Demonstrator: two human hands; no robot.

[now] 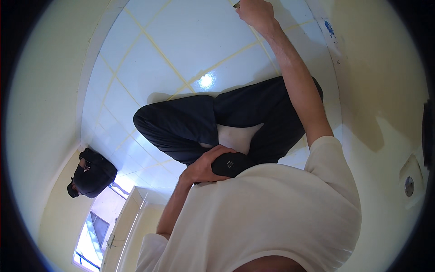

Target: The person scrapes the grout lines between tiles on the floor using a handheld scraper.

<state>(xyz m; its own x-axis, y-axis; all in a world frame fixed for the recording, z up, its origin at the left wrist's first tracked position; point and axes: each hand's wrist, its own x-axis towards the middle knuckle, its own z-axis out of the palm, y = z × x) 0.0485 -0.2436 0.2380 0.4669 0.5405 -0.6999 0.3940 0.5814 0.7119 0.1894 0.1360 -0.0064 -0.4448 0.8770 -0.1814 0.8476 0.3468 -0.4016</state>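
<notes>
I sit with legs folded in dark trousers (176, 122). My left hand (206, 165) is closed round a black rounded thing (232, 166) with a patch of small pale dots, which looks like a foot in a sock. Bare skin (238, 136) shows between the trouser legs just beyond it. Stretched far forward over the tiles, my right hand (257, 14) is closed, its fingers curled. A small dark pointed bit (236, 4) pokes out at its left side; the rest of that thing is hidden by the hand and the frame's top edge.
Pale tiles with yellow joints make up the floor (176, 36). A person in black (95, 174) sits against the left wall, near a doorway with a cream door (118, 226). The right wall (362, 77) runs close by, with a round metal fitting (409, 186).
</notes>
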